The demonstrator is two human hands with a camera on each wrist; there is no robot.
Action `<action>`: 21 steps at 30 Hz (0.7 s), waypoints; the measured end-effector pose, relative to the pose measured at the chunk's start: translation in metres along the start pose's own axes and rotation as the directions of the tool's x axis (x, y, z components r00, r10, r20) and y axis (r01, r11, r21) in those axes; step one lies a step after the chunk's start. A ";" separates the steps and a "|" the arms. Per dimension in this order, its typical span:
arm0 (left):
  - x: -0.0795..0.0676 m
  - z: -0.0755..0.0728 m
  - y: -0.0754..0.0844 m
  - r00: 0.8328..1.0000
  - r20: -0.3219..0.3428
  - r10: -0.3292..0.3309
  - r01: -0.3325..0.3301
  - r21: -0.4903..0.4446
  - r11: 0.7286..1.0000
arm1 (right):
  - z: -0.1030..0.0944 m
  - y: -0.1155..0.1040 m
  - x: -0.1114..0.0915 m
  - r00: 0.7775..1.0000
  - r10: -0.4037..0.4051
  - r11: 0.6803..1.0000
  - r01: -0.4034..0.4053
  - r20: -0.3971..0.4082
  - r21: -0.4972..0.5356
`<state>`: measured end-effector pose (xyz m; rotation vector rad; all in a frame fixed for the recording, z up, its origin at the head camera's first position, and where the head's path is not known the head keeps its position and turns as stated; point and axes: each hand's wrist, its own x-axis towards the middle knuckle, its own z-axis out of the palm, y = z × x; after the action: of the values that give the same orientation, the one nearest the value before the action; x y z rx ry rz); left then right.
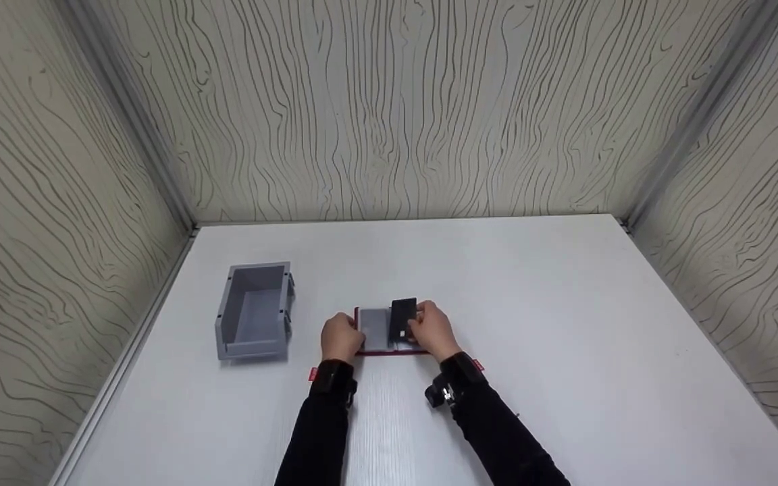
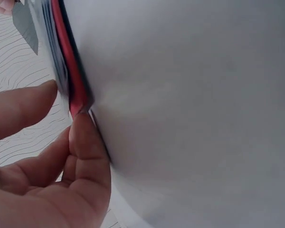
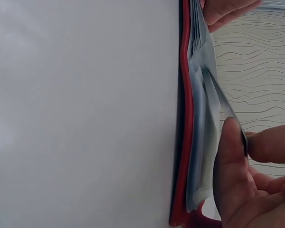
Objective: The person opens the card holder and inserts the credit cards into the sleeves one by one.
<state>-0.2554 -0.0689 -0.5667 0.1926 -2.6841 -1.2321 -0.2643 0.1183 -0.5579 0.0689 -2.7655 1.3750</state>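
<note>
A small red-edged card holder [image 1: 374, 329] with clear plastic sleeves lies spread on the table between the hands. My left hand [image 1: 342, 339] pinches its left edge, thumb on the sleeves and fingers at the red cover [image 2: 72, 57]. In my right hand [image 1: 435, 332] a black card [image 1: 403, 318] is held between thumb and fingers over the right-hand page. Seen from the right wrist, the thin card [image 3: 230, 111] tilts up from the page, its far edge at a sleeve [image 3: 204, 59]. Whether that edge is inside the sleeve I cannot tell.
A grey plastic bin [image 1: 254, 347] stands to the left of the card holder on the white table [image 1: 564, 324]. Panels with a wood-grain pattern [image 1: 389, 115] wall in the back and both sides.
</note>
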 end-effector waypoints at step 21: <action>0.002 -0.001 0.005 0.999 0.033 -0.038 0.037 0.040 0.999 | 0.014 -0.007 -0.001 0.994 -0.108 0.974 0.108 0.007 -0.200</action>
<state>-0.2570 -0.0671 -0.5620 0.2306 -2.7467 -1.2046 -0.2631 0.1034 -0.5611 0.2043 -2.8325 1.0650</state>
